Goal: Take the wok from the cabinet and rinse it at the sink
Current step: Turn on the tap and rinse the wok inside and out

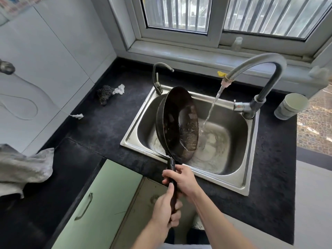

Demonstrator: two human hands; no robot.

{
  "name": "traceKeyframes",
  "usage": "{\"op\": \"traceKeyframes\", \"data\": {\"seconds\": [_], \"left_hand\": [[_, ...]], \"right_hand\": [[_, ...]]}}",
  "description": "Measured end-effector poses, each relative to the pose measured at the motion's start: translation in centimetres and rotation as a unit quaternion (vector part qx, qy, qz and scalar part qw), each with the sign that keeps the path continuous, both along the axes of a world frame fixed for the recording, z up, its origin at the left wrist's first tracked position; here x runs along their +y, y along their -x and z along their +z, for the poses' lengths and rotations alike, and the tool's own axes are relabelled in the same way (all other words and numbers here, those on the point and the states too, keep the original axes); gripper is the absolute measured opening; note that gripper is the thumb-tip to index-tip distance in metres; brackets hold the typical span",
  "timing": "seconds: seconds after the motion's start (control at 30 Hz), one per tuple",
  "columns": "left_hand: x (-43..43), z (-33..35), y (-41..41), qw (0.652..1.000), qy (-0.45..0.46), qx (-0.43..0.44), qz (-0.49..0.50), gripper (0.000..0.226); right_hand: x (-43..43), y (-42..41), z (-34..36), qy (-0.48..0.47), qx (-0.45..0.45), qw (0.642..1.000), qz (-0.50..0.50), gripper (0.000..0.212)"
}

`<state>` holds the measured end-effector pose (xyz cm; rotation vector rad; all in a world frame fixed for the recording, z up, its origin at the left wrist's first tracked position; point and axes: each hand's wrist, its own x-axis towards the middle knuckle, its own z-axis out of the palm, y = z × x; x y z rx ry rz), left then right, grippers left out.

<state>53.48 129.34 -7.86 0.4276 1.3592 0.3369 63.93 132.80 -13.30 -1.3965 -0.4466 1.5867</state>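
1. While water streams from the tall, curved grey metal faucet (260, 69), both hands grip the dark straight handle (171, 168) of the black round metal wok (177, 123), which is held on edge over the left half of the rectangular stainless-steel sink (248, 177).
2. The right hand (182, 178) sits higher on the handle, nearer the pan. Its fingers are curled round the handle and its forearm reaches in from the lower right.
3. The left hand (167, 207) clasps the lower end, thumb lying along the top and fingers wrapped beneath.
4. The wok is tilted almost upright, its hollow facing right toward the water stream (212, 106), which falls just beside the rim onto the basin floor. Whether the pan touches the sink's front edge cannot be told.
5. The wok's inside is dark and patchy with a wet sheen and a speckled area low down.
6. The brushed-steel basin has rounded corners and whitish streaks on its floor. It is set into a black speckled stone countertop (107, 123).
7. On the counter lie a dark wire scourer (105, 94), a crumpled grey cloth (23, 169) at far left, and a pale cylindrical cup (291, 106) beside the faucet's base.
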Motion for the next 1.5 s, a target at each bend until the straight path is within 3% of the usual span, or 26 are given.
{"op": "traceKeyframes", "data": {"seconds": [0.13, 0.27, 0.3, 0.43, 0.5, 0.77, 0.97, 1.23, 1.4, 1.5], "left_hand": [[-0.1, 0.1, 0.5, 0.948, 0.148, -0.232, 0.157, 0.028], [-0.3, -0.3, 0.8, 0.89, 0.181, -0.374, 0.188, 0.043], [-0.3, -0.2, 0.6, 0.89, 0.169, -0.384, 0.181, 0.044], [-0.1, 0.4, -0.1, 0.96, 0.074, -0.248, 0.102, 0.017], [0.2, 0.5, -0.1, 0.98, 0.021, -0.192, 0.054, 0.014], [1.7, 0.6, 1.7, 0.991, -0.099, -0.074, -0.057, 0.021], [2.8, -0.2, 3.3, 0.975, -0.187, 0.031, -0.113, 0.02], [4.1, -1.9, 6.7, 0.901, -0.329, 0.182, -0.216, 0.018], [5.9, -3.1, 9.0, 0.868, -0.37, 0.169, -0.283, 0.043], [6.6, -3.9, 9.4, 0.868, -0.351, 0.144, -0.32, 0.037]], "right_hand": [[0.0, 0.0, 0.3, -0.015, 0.009, 1.0, 0.01, 0.016], [0.0, -0.4, 1.1, -0.018, 0.018, 0.999, 0.025, 0.011], [0.0, -0.6, 1.2, -0.02, 0.016, 0.999, 0.029, 0.012], [0.1, -1.2, 1.2, -0.021, 0.049, 0.998, 0.027, 0.014], [0.2, -1.5, 1.6, -0.015, 0.072, 0.997, 0.034, 0.017], [0.8, -1.0, 3.2, -0.017, 0.085, 0.995, 0.04, 0.032], [1.4, 0.4, 3.3, -0.005, 0.06, 0.998, 0.026, 0.026], [2.3, 4.1, 2.3, 0.038, 0.014, 0.998, -0.037, 0.029], [2.9, 5.7, 0.7, 0.032, 0.079, 0.99, -0.116, 0.02], [2.3, 6.1, 0.2, 0.011, 0.109, 0.981, -0.161, 0.018]]}}
